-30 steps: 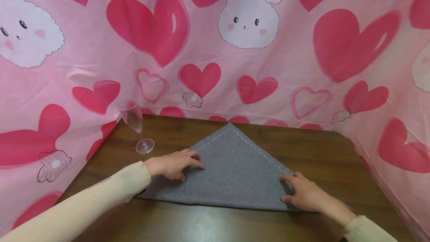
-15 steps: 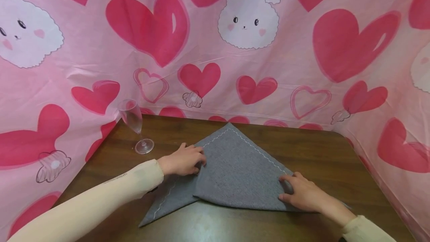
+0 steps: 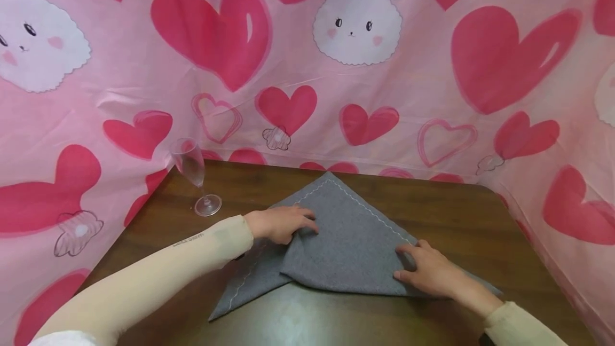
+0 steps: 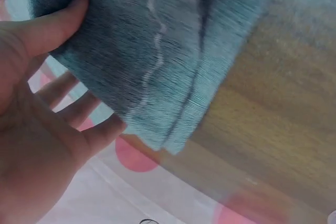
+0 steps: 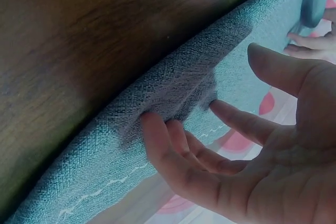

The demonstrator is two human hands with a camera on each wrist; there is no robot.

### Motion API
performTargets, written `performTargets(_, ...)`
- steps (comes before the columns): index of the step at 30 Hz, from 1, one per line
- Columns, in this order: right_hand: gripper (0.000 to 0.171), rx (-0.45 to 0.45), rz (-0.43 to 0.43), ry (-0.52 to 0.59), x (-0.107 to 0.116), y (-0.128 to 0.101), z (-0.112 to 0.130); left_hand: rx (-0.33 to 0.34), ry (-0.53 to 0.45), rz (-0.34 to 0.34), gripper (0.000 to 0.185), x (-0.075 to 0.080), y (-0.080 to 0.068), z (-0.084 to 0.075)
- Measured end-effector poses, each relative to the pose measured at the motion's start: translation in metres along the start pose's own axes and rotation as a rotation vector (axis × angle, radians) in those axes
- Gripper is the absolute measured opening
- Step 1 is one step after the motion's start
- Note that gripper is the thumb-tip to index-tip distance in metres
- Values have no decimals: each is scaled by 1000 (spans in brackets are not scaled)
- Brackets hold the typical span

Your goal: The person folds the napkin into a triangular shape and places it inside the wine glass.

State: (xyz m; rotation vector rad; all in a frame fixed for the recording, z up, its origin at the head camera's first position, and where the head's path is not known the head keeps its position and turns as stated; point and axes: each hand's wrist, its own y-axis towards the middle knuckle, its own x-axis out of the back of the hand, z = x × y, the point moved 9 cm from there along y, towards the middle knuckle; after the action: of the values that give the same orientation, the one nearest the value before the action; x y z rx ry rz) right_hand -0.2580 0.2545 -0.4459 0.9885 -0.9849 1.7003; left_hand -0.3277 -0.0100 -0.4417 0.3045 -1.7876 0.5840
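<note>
The grey cloth napkin (image 3: pixel 346 244) lies folded in a triangle on the brown tabletop (image 3: pixel 461 218), its point toward the pink heart-print backdrop (image 3: pixel 307 68). The left hand (image 3: pixel 283 223) pinches the napkin's left flap between thumb and fingers and has carried it further toward the middle than half a second ago, baring more of the stitched underlayer. The right hand (image 3: pixel 427 274) stays spread flat, pressing the right corner. A champagne flute (image 3: pixel 194 175) stands near the tabletop's far left corner.

The left wrist view is blurred: the cloth (image 4: pixel 157 51) smears beside the left grip (image 4: pixel 37 129), whose fingertips hide under the fold. Beneath the right grip (image 3: pixel 430 274), the cloth's corner is covered.
</note>
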Motion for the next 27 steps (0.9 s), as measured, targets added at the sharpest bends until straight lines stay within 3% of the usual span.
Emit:
performTargets(9, 52, 32, 8, 14, 5, 10, 4, -15, 93, -86, 40, 9, 10, -12)
performTargets(14, 49, 74, 0, 2, 8, 22, 9, 37, 155, -31, 56, 8, 17, -12)
performTargets(19, 46, 105, -1, -5, 9, 35, 16, 99, 184, 28, 56, 7, 19, -8)
performTargets(27, 41, 83, 9, -21, 7, 49, 22, 61, 159, -4, 43, 8, 22, -11)
